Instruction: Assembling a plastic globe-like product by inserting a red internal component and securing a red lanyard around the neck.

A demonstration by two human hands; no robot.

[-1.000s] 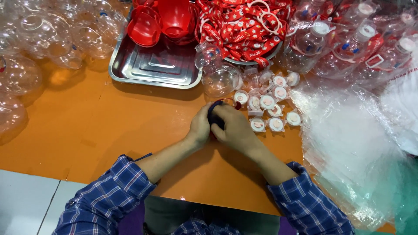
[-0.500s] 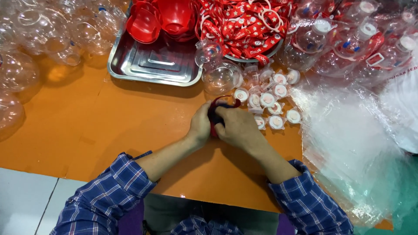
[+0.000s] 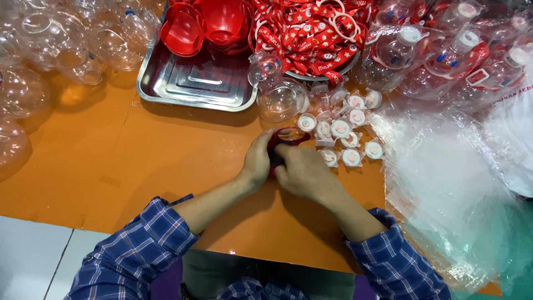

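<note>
Red plastic shows between the fingertips: both hands close together on a small red piece [image 3: 286, 145], the left hand [image 3: 258, 161] pinching its left side, the right hand [image 3: 302, 172] covering its near edge. It lies just ahead of the fingers, equally close to both hands; its long axis cannot be told. Just right of the red piece sit about ten small white caps [image 3: 347, 130]. Beyond it stand two clear plastic domes [image 3: 277, 97], then one steel tray [image 3: 200, 83] holding two red shells [image 3: 208, 25]. Right of the tray lies a heap of red lanyards [image 3: 311, 33].
</note>
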